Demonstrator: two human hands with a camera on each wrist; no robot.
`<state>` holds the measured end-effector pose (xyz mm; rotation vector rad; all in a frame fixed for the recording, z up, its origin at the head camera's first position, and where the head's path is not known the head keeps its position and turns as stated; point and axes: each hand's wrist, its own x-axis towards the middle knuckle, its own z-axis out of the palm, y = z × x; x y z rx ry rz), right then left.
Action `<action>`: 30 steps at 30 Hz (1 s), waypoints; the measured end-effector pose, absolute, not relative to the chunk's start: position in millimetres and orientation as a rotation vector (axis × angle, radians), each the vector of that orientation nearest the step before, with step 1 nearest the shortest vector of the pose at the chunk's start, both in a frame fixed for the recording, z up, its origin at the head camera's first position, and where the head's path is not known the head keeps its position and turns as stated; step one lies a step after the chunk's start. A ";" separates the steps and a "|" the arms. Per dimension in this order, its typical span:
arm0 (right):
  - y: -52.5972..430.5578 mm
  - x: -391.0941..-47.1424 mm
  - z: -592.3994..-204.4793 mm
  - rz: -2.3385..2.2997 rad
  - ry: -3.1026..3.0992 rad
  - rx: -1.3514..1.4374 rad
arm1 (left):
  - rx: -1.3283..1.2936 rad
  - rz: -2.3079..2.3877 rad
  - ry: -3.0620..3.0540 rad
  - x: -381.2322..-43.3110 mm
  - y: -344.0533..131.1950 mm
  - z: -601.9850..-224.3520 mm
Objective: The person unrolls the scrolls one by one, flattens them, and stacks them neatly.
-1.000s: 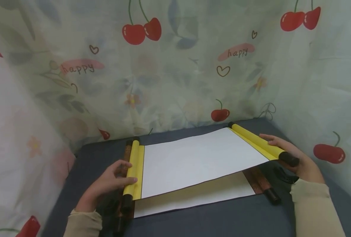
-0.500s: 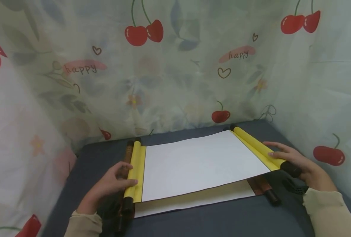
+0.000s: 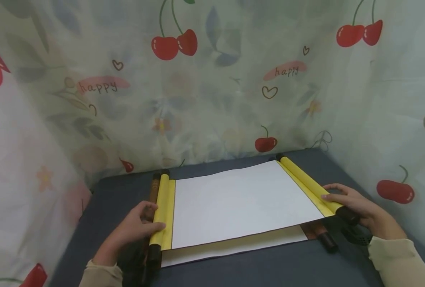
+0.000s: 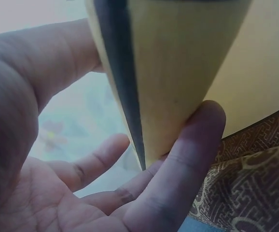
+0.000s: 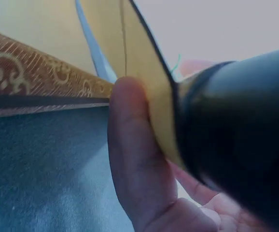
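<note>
A yellow-edged hanging scroll (image 3: 241, 207) with a white sheet is spread out over a second, brown-patterned scroll (image 3: 315, 230). My left hand (image 3: 131, 229) holds its left yellow roller, thumb on top and fingers at the outer side. At the other end, my right hand (image 3: 364, 209) grips the right yellow roller near its black end knob (image 3: 347, 215). That right end is raised above the brown scroll. In the left wrist view the fingers curl around the yellow roller (image 4: 168, 72), beside brown brocade (image 4: 255, 183). The right wrist view has the thumb (image 5: 130, 130) against the yellow edge.
Both scrolls are over a dark grey tabletop (image 3: 255, 267). A cherry-print curtain (image 3: 212, 107) stands behind and along both sides. The lower scroll's black knob (image 3: 328, 242) sticks out at the front right.
The right end of the yellow scroll has come down with my right hand, and less of the lower scroll's white sheet shows in front. My left hand keeps its hold.
</note>
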<state>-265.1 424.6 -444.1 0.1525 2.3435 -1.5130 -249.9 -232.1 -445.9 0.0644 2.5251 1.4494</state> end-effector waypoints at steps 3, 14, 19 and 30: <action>424.8 -264.2 -447.9 -1.513 2.339 0.140 | 0.053 1.434 2.535 -248.6 -231.0 -444.7; 422.2 -259.9 -459.2 -1.488 2.357 0.106 | 0.122 1.378 2.607 -242.6 -230.3 -444.6; 422.8 -260.4 -463.8 -1.449 2.346 0.085 | 0.115 1.267 2.694 -242.2 -228.6 -448.6; 425.2 -261.2 -465.6 -1.396 2.361 0.042 | 0.085 1.172 2.717 -242.6 -228.1 -450.6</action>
